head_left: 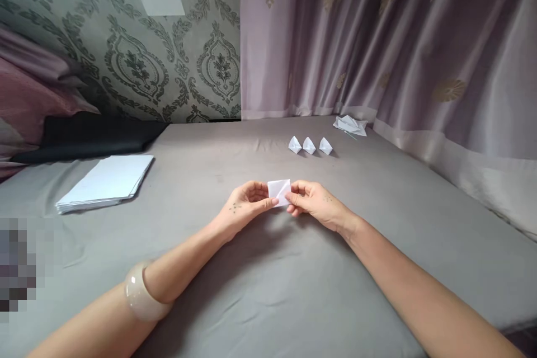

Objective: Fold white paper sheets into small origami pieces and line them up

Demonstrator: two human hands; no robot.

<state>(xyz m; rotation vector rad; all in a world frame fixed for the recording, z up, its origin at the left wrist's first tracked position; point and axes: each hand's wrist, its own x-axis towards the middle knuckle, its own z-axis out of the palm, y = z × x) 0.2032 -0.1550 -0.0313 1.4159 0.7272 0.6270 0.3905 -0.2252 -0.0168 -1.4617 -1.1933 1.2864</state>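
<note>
A small folded square of white paper (278,191) is held up between my two hands, with a slanting crease across its face. My left hand (248,201) pinches its left lower edge, thumb in front and fingers curled behind. On the right side, my right hand (312,201) grips the paper between thumb and fingers. Beyond the hands, three small folded paper shapes stand in a row: a left one (295,145), a middle one (309,146) and a right one (325,146).
A stack of white paper sheets (107,182) lies at the left on the grey cloth surface (210,151). Loose white paper pieces (351,125) lie at the far right, near the curtain (377,39). Dark fabric (88,134) lies at the back left.
</note>
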